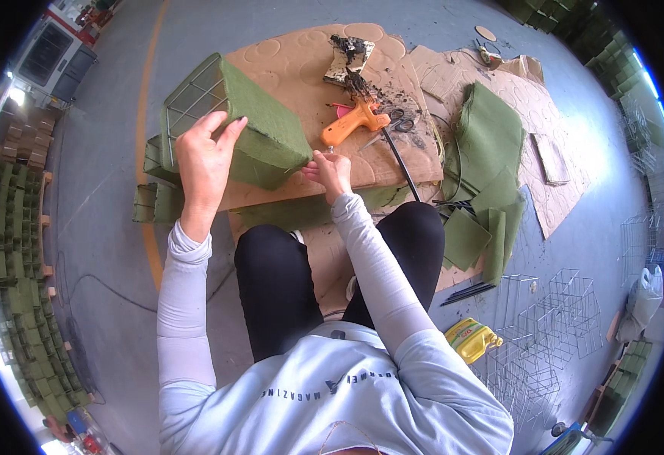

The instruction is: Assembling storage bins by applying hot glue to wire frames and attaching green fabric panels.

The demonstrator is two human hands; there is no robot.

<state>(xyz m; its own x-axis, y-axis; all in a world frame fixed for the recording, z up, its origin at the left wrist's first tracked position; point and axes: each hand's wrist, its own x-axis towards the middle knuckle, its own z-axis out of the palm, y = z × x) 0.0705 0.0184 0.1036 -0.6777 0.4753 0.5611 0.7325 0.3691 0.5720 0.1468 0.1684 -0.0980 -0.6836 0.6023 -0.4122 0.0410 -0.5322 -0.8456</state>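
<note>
A box-shaped wire basket covered in green felt (267,125) lies on its side on the cardboard, its bare wire grid facing left. My left hand (209,163) pinches the felt's upper edge at the open end between thumb and fingers. At the far right corner of the basket, my right hand (332,173) has its fingers closed on the felt. Just beyond that hand lies an orange glue gun (353,123) with a long black glue stick (400,163) running from its back. A pair of scissors (401,121) rests beside the gun.
Dark glue scraps (358,83) litter the cardboard sheet (271,57). Green felt sheets (491,129) lie to the right, bare wire frames (552,326) and a yellow jug (472,339) nearer me. Stacked green baskets (14,250) line the left side. A cable (112,292) crosses the floor.
</note>
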